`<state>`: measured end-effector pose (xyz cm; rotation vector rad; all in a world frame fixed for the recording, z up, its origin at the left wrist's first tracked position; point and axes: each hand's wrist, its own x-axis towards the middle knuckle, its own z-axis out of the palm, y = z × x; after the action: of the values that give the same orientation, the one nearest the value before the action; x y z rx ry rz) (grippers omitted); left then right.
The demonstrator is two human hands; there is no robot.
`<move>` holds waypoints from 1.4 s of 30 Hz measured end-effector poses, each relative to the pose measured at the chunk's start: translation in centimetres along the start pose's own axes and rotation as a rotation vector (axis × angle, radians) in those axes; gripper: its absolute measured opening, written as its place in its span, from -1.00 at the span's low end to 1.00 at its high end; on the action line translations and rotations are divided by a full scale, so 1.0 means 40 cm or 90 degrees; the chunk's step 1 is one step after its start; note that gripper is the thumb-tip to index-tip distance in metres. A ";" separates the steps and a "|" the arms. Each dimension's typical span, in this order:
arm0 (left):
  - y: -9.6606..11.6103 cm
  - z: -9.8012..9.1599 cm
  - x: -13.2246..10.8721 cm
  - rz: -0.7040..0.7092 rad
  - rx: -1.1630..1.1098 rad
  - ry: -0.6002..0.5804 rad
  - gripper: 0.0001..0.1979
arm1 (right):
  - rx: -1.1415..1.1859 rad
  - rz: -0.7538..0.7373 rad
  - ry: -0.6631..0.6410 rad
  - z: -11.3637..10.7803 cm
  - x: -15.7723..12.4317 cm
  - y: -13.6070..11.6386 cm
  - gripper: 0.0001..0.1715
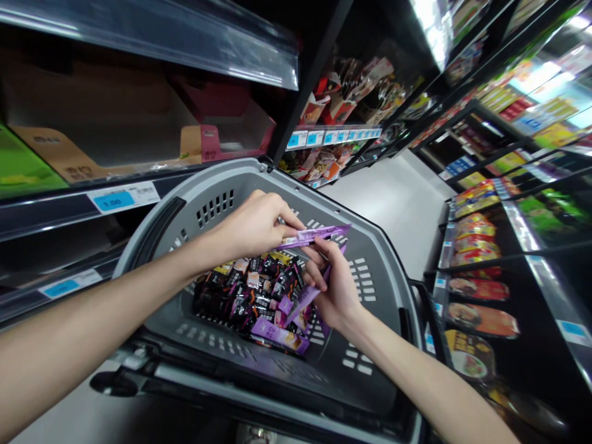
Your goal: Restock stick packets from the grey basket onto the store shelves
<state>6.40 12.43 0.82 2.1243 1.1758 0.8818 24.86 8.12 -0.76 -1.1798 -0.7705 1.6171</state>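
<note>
Both of my hands are over a grey plastic basket point(370, 216). My left hand point(259, 225) pinches the left end of a thin purple packet point(326, 233), seen nearly edge-on. The thumb and fingers of my right hand point(340, 283) meet the same packet from below and are closed. Another flat purple piece point(303, 303) slants down from the right palm; whether it is a packet or folded card I cannot tell. Below lie several small black-and-purple snack packets point(245, 290) in a heap, with a purple packet point(280, 335) on the near side.
Left of the basket, a shelf holds an open brown display box point(60, 154), a pink one point(235, 139) and a green one point(28, 163). Price labels point(123, 197) line its edge. Packaged foods point(476, 246) fill the right shelves; a pale aisle floor point(393, 191) runs between.
</note>
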 end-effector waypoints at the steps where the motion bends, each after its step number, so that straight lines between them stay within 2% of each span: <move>1: 0.001 -0.001 0.001 -0.003 -0.001 0.000 -0.70 | -0.002 0.000 -0.001 0.000 0.000 0.000 -0.70; 7: 0.012 -0.010 0.002 -0.053 0.010 -0.013 -0.73 | 0.050 0.011 -0.012 -0.002 0.005 -0.005 -0.75; 11: 0.018 -0.013 0.002 -0.111 -0.017 -0.091 -0.65 | 0.113 0.018 -0.019 -0.005 0.008 -0.012 -0.74; 15: 0.026 -0.014 -0.002 -0.146 -0.070 -0.146 -0.65 | 0.108 0.017 -0.007 -0.003 0.007 -0.014 -0.74; 21: 0.023 -0.013 -0.010 -0.120 0.019 -0.091 -0.64 | 0.027 0.005 0.049 0.003 0.009 -0.019 -0.78; 24: 0.013 -0.008 -0.014 -0.093 0.086 -0.088 -0.66 | -0.005 -0.005 0.006 0.003 0.008 -0.022 -0.65; 26: 0.010 -0.003 -0.016 -0.071 0.096 -0.090 -0.69 | -0.020 -0.018 -0.031 0.000 0.005 -0.022 -0.67; 28: 0.011 0.001 -0.016 -0.046 0.091 -0.093 -0.72 | -0.022 -0.023 -0.044 -0.004 0.003 -0.022 -0.72; 33: 0.022 0.001 -0.013 -0.014 0.075 -0.099 -0.73 | -0.030 -0.023 0.002 -0.009 0.013 -0.021 -0.64; 42: 0.016 -0.010 -0.016 -0.087 -0.045 -0.114 -0.79 | -0.046 -0.063 0.029 0.003 0.028 -0.017 -0.78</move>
<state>6.17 11.61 1.34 1.9946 1.1638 0.6487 24.88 9.42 -0.52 -1.2069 -0.8511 1.4872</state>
